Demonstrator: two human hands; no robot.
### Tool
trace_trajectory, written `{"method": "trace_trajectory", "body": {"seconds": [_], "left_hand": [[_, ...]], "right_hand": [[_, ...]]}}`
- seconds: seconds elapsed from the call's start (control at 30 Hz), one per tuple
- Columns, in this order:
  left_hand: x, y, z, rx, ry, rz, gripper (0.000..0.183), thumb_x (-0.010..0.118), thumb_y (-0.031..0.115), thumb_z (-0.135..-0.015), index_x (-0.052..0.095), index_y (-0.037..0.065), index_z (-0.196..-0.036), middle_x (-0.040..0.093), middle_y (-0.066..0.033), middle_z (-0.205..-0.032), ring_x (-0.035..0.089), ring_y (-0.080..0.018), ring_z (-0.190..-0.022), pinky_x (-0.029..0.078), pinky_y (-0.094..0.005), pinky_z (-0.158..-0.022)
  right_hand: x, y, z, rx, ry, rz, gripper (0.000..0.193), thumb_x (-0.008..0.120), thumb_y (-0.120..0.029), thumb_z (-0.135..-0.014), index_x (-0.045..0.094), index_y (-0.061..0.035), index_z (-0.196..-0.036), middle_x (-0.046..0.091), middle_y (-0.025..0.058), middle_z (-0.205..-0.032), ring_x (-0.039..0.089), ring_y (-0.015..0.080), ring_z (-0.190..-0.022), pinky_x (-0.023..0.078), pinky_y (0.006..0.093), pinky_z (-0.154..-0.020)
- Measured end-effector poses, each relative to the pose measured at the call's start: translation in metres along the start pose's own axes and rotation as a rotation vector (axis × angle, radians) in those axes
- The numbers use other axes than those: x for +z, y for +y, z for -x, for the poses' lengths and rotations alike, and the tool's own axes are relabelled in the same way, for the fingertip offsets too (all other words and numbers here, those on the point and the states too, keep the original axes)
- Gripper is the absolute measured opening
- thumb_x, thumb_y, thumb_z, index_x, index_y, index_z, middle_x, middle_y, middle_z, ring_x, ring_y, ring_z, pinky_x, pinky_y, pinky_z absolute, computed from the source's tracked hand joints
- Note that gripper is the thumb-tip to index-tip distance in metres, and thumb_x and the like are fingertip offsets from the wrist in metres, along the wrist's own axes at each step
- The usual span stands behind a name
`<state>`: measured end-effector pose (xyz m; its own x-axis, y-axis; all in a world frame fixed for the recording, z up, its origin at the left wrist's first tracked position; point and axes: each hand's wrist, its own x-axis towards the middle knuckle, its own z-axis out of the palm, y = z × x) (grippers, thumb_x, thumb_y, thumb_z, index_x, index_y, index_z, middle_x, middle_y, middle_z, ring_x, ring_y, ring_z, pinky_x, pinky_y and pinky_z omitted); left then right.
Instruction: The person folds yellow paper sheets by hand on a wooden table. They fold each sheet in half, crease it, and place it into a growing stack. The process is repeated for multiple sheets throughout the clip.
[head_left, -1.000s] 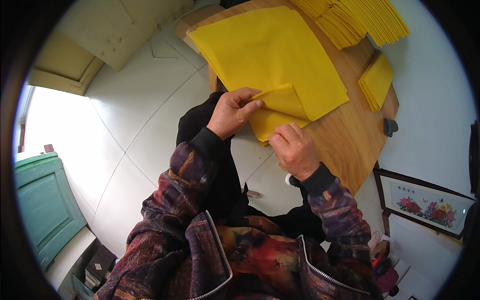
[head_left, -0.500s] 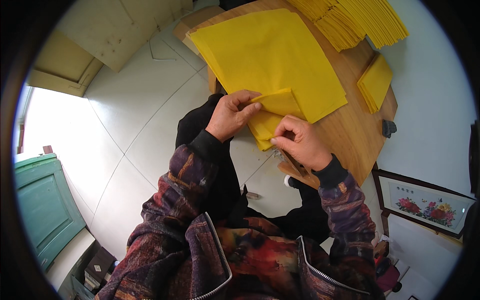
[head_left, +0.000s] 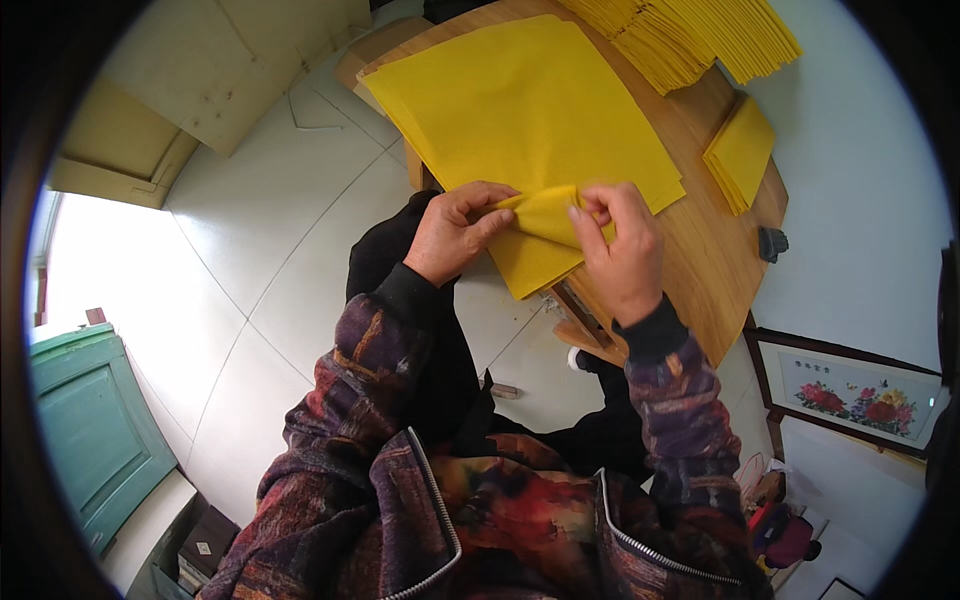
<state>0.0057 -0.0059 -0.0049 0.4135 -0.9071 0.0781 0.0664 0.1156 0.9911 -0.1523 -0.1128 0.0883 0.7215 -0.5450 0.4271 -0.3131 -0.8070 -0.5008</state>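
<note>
Between my hands, at the near edge of the wooden table, is a yellow fabric sheet (head_left: 535, 262) with its near part hanging past the edge. My left hand (head_left: 455, 228) pinches a folded layer between thumb and fingers. On the right, my right hand (head_left: 622, 245) is closed on the raised corner of that fold, thumb pressed to the fingers. Just beyond lies a broad stack of flat yellow sheets (head_left: 520, 110), which the fold partly overlaps. How many layers I hold is hidden.
Folded yellow bundles (head_left: 740, 35) are piled at the table's far right. A smaller folded yellow stack (head_left: 740, 155) and a dark grey lump (head_left: 772, 244) lie along the right edge of the wooden table (head_left: 690, 270). A framed flower picture (head_left: 850, 390) leans at the right.
My right hand has moved up from the sheet's lower edge to the fold's upper corner. The left hand keeps its pinch. The whole view has shifted slightly.
</note>
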Motion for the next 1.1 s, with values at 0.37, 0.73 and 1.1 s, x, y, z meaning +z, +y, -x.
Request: {"method": "trace_trajectory", "body": {"seconds": [0.37, 0.73, 1.1], "left_hand": [[-0.001, -0.001, 0.001, -0.061, 0.029, 0.055, 0.021, 0.065, 0.01, -0.09, 0.064, -0.005, -0.105, 0.068, -0.0039, -0.089, 0.06, -0.0093, -0.083, 0.049, -0.023, -0.077], [-0.002, -0.005, -0.001, -0.051, 0.003, 0.094, 0.02, 0.065, 0.009, -0.09, 0.064, -0.005, -0.104, 0.067, -0.0031, -0.088, 0.059, -0.0089, -0.083, 0.048, -0.023, -0.077], [-0.002, 0.0, 0.0, -0.07, -0.006, 0.091, 0.019, 0.064, 0.009, -0.091, 0.064, -0.005, -0.104, 0.066, -0.0027, -0.089, 0.059, -0.0093, -0.084, 0.048, -0.0232, -0.078]], "right_hand": [[0.017, 0.002, 0.047, -0.363, -0.332, 0.192, 0.012, 0.066, -0.006, -0.077, 0.057, -0.0045, -0.085, 0.052, 0.007, -0.083, 0.054, 0.0257, -0.078, 0.049, 0.0349, -0.066], [0.013, 0.003, 0.036, -0.182, -0.424, 0.046, 0.013, 0.064, -0.003, -0.079, 0.051, -0.0044, -0.082, 0.055, 0.0102, -0.08, 0.059, 0.0289, -0.077, 0.049, 0.0377, -0.066], [0.014, 0.003, 0.037, -0.031, -0.412, -0.122, 0.01, 0.062, 0.001, -0.079, 0.059, -0.0002, -0.088, 0.06, 0.0125, -0.08, 0.061, 0.0304, -0.073, 0.049, 0.0372, -0.064]]}}
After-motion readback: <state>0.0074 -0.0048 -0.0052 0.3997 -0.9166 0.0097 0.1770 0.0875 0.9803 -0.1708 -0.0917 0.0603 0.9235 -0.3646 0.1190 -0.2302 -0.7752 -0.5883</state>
